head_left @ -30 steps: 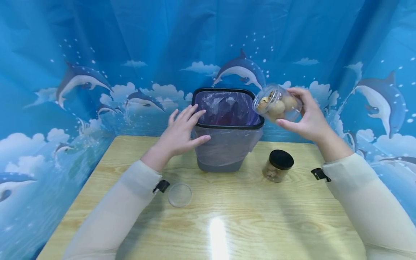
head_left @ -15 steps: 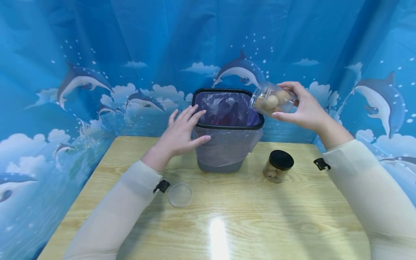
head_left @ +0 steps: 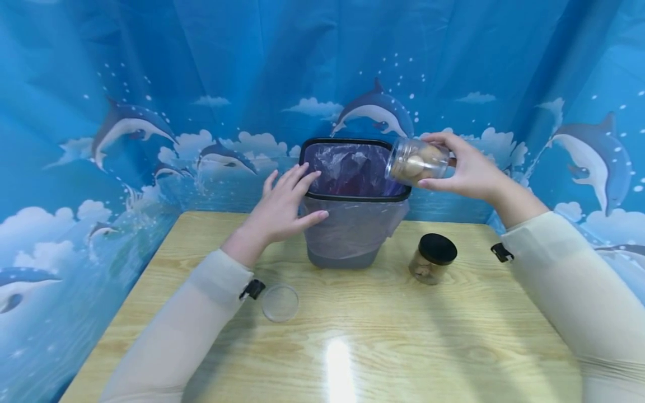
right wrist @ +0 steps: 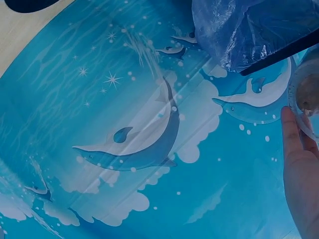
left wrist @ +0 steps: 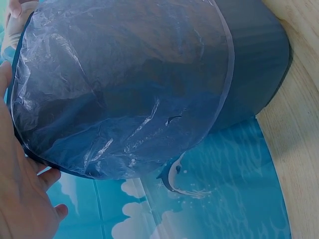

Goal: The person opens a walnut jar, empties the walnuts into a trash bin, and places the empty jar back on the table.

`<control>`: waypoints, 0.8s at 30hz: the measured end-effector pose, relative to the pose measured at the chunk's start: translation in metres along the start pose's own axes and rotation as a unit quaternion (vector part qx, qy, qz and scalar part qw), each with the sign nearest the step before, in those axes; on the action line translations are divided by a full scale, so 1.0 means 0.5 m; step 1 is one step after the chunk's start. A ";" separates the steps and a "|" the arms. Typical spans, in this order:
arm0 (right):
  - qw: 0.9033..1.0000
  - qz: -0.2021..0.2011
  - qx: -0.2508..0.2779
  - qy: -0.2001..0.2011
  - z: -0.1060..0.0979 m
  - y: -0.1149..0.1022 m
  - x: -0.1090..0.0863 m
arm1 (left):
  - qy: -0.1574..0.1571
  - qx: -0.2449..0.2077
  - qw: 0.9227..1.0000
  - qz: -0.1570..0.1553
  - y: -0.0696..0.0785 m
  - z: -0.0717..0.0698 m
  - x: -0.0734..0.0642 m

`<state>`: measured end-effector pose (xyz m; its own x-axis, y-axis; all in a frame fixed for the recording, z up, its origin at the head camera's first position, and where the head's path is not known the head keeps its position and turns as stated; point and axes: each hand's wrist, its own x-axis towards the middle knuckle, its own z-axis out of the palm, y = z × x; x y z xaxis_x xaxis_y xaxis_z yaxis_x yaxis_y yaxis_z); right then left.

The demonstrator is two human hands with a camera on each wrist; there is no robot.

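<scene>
My right hand (head_left: 466, 170) grips a clear plastic jar (head_left: 403, 157), tilted on its side with its mouth toward the bin. Several round, pale brown pieces (head_left: 415, 165) lie inside it; their kind is unclear. The jar's mouth overlaps the right rim of a grey bin (head_left: 347, 260) with a black rim and a thin plastic bag lining it, folded down outside. My left hand (head_left: 282, 210) rests at the bin's left rim, fingers extended over it and thumb in front. In the left wrist view, fingertips (left wrist: 50, 177) show close by the rim.
A second jar (head_left: 427, 270) with a black lid and brown contents stands on the wooden table (head_left: 403, 347), right of the bin. A clear round lid (head_left: 280, 303) lies near the left wrist. A blue dolphin-print curtain (head_left: 242, 67) hangs behind and at both sides.
My right hand has moved slightly left with the jar and turned it to lie more nearly level, its mouth at the bin's rim. The left hand stays at the bin.
</scene>
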<state>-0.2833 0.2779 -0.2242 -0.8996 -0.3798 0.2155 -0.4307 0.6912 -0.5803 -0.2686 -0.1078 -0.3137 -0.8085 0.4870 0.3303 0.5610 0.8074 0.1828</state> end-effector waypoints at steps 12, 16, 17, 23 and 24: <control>0.999 -0.005 -0.035 -0.012 -0.006 -0.014 0.003 | 0.001 0.000 1.000 0.001 0.000 0.001 0.000; 0.998 -0.014 -0.058 -0.011 -0.009 -0.017 0.007 | -0.001 0.000 1.000 -0.002 0.000 -0.001 0.000; 0.998 -0.016 -0.062 -0.011 -0.010 -0.018 0.008 | -0.001 -0.001 1.000 -0.003 0.000 -0.001 0.000; 0.996 -0.020 -0.080 -0.019 -0.015 -0.023 0.012 | -0.004 -0.002 1.000 -0.005 0.001 -0.002 -0.001; 0.996 -0.021 -0.083 -0.021 -0.015 -0.023 0.013 | -0.004 -0.002 1.000 -0.005 0.001 -0.002 -0.001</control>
<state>-0.2848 0.2721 -0.2102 -0.8781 -0.4340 0.2016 -0.4773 0.7647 -0.4328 -0.2677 -0.1079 -0.3130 -0.8150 0.4825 0.3209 0.5542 0.8108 0.1885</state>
